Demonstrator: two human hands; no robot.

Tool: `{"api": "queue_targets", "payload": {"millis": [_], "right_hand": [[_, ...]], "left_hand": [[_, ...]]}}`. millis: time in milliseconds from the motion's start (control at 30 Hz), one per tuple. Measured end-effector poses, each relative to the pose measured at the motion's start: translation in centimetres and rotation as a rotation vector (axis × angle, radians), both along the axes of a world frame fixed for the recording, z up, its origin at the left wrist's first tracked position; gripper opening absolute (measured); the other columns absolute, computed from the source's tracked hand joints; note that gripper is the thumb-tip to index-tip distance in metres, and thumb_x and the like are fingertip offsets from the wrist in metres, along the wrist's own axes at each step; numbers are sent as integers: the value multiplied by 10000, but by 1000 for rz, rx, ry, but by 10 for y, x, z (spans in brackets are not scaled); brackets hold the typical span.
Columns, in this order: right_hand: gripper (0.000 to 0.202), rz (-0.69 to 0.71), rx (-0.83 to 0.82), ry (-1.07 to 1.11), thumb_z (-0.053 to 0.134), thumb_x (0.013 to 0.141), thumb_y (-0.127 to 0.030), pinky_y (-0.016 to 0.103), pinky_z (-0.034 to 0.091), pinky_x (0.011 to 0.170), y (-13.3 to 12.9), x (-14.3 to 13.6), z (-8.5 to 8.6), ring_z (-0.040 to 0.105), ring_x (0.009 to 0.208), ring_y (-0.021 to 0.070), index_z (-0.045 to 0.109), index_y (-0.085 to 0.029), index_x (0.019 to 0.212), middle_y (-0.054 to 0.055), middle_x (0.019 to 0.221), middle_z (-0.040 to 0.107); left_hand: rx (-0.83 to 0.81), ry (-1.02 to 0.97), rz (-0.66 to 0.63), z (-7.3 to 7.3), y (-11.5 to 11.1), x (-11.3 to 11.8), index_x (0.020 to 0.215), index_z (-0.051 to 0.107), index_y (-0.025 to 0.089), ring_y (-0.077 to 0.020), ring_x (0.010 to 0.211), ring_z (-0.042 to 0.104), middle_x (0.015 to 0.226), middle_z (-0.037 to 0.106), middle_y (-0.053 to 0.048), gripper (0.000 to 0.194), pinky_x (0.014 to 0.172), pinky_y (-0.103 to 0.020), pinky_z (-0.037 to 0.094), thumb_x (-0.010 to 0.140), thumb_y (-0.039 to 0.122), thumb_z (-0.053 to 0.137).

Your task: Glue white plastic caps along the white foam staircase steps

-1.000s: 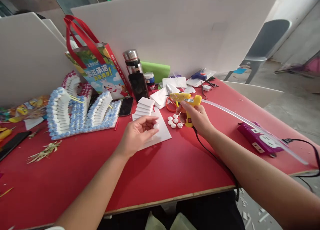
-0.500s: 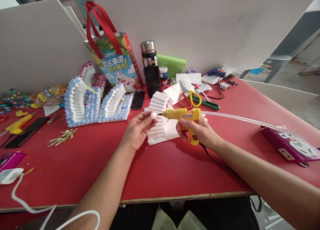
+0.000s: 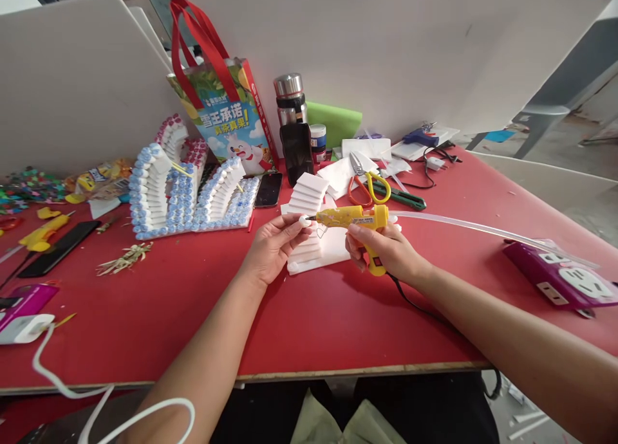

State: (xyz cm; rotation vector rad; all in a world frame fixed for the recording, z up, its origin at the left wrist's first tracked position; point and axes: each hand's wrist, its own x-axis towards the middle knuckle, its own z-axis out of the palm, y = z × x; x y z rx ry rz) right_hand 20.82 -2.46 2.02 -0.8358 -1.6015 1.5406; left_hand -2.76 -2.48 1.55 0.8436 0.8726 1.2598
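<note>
Between the thumb and fingers of my left hand [image 3: 271, 246] is a small white piece [image 3: 304, 221]. My right hand [image 3: 389, 248] is wrapped round the handle of a yellow glue gun [image 3: 345, 217], whose nozzle points left and meets the white piece. A long clear glue stick [image 3: 449, 220] sticks out of the gun's back. Beneath and behind the gun lies a white stepped model [image 3: 309, 193] on a white base [image 3: 328, 251], partly hidden by the gun and my hands.
Blue-and-white stepped models [image 3: 182, 196] stand at the back left, by a colourful bag [image 3: 232, 125]. Scissors [image 3: 371, 183], a steel bottle [image 3: 288, 96] and phones lie or stand behind my hands. A purple power strip [image 3: 560, 273] sits right; another glue gun [image 3: 46, 233] lies left.
The view has shifted slightly, so the table's things appear a little further right and higher. The white piece looks turned in my left fingers, still at the nozzle. Both hands keep their hold.
</note>
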Motion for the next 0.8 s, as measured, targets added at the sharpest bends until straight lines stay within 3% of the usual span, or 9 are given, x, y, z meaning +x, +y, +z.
{"api": "queue_targets", "payload": {"millis": [433, 800], "right_hand": [[492, -8, 6, 6, 567, 948, -552, 273, 387, 460, -1, -1, 2, 525, 444, 118, 535, -182, 625, -11, 556, 528], [484, -12, 10, 16, 568, 955, -536, 274, 377, 459, -1, 0, 0, 522, 438, 112, 530, -181, 627, -16, 567, 525]], "left_hand": [[0, 13, 31, -1, 0, 1, 949, 779, 137, -136, 830, 745, 932, 789, -73, 267, 867, -228, 578, 711, 205, 878], [-2, -39, 60, 0, 2, 0, 914, 788, 155, -142, 880, 750, 915, 787, -53, 224, 855, -201, 583, 706, 169, 870]]}}
